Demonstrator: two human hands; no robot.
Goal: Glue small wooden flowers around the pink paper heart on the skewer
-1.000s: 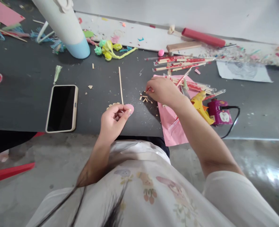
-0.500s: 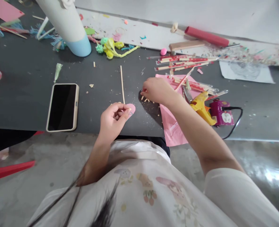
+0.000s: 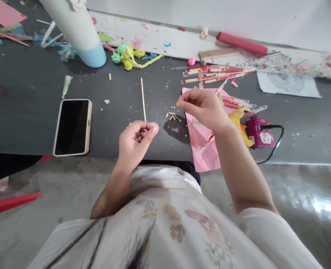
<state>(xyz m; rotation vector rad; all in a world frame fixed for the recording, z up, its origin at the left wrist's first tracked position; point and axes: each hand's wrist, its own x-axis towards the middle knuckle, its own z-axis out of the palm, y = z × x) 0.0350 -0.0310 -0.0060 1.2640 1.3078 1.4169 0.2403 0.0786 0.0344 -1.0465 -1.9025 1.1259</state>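
Note:
My left hand (image 3: 134, 140) is closed at the near edge of the dark table (image 3: 28, 112), pinching a small pink disc (image 3: 154, 127) that is fixed to the near end of a thin wooden stick (image 3: 142, 98). My right hand (image 3: 201, 106) hovers above the table with thumb and forefinger pinched on a tiny wooden piece (image 3: 177, 104). A small heap of cut wooden bits (image 3: 171, 116) lies on the table just below and left of that hand. A pink paper sheet (image 3: 203, 144) lies under my right wrist.
A phone (image 3: 72, 126) lies face up at the left. A yellow glue gun (image 3: 240, 125) and purple device (image 3: 259, 132) sit right of my hand. Wrapped chopsticks (image 3: 216, 73), a red roll (image 3: 242, 43), a white-blue cylinder (image 3: 80, 33) and coloured scraps fill the far side.
My right hand has lifted off the heap of wooden bits with a tiny piece pinched in its fingers. My left hand has stayed holding the pink disc.

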